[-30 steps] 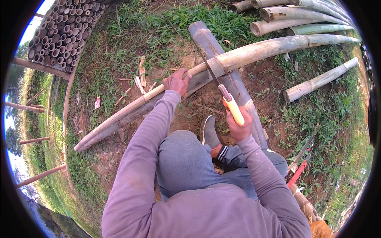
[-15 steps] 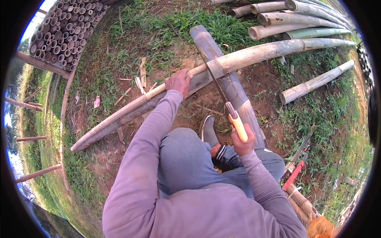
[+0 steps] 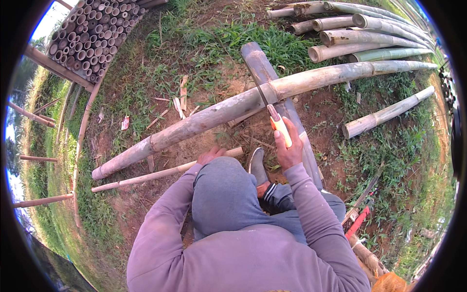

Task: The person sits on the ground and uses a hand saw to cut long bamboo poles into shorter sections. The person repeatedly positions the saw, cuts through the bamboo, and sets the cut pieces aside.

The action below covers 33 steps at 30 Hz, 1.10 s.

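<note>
My right hand (image 3: 289,146) is wrapped round the orange and pale handle of a handsaw (image 3: 280,130). Its dark blade lies across a thick bamboo pole (image 3: 204,118), beside a joint. That pole rests crosswise over a thick grey bamboo log (image 3: 262,63) on the ground. Nearer to my bent knee, my left hand (image 3: 211,155) is closed on a thin, pale bamboo pole (image 3: 146,177), close to its right end. Some of the left fingers are hidden.
At the upper right lies a stack of bamboo poles (image 3: 340,36), with a short cut length (image 3: 389,111) below it. Cut bamboo pieces (image 3: 87,41) fill a rack at the upper left. A red object (image 3: 358,224) lies right of my leg. Bamboo splinters (image 3: 183,95) litter the ground.
My left hand has brought the thin pole down off the thick bamboo, toward my knee. My right hand has moved up and slightly left with the saw, its blade further across the bamboo.
</note>
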Tool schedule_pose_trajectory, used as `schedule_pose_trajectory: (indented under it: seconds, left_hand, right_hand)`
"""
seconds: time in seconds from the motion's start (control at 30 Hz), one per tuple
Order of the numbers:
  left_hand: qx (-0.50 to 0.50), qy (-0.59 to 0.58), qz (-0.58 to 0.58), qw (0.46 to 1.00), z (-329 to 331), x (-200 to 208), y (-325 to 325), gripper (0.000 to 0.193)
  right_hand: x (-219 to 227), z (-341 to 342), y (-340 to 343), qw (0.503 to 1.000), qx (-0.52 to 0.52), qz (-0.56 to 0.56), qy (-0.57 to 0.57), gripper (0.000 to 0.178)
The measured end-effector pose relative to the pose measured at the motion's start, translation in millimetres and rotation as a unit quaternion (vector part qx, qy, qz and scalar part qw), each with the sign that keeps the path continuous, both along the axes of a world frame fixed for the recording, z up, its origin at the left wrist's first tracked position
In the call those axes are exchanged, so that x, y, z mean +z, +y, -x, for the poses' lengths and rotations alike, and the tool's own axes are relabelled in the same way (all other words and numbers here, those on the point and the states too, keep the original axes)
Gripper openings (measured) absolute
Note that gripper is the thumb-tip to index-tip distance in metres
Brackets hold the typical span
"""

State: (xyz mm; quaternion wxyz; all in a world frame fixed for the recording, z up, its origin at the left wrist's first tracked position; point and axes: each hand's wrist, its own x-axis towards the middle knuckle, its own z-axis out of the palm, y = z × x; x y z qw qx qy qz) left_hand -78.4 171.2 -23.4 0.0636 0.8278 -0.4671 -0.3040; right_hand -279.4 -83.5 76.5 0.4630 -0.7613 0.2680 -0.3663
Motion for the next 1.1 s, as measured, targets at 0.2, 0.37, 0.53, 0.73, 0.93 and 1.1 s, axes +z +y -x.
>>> schedule_pose_trajectory:
  seconds: [0.2,0.37,0.53,0.73,0.93,1.1]
  left_hand:
    - [0.008,-0.274,0.303,0.913,-35.6,10.0,-46.7,0.087]
    - [0.080,-0.272,0.078,0.956,-94.4,44.4,-108.8,0.107]
    - [0.081,-0.180,0.007,0.980,-97.0,50.0,-114.3,0.108]
    - [0.092,-0.183,0.022,0.978,-94.4,47.8,-114.8,0.106]
    - [0.084,-0.189,0.021,0.978,-95.7,52.2,-125.5,0.105]
    - [0.094,-0.187,0.025,0.977,-102.6,50.0,-113.4,0.099]
  right_hand:
    - [13.6,-6.3,-1.6,0.999,0.000,-0.019,0.026,0.049]
    - [19.3,-14.2,4.3,0.999,-0.010,0.016,0.039,0.049]
    - [20.3,62.3,42.5,0.997,-0.018,-0.008,0.077,0.052]
    - [27.3,141.1,83.0,0.997,-0.014,-0.038,0.071,0.055]
    - [16.6,-33.3,-0.3,0.995,-0.027,0.078,0.053,0.048]
    - [22.5,72.2,39.6,0.996,0.007,0.021,0.082,0.051]
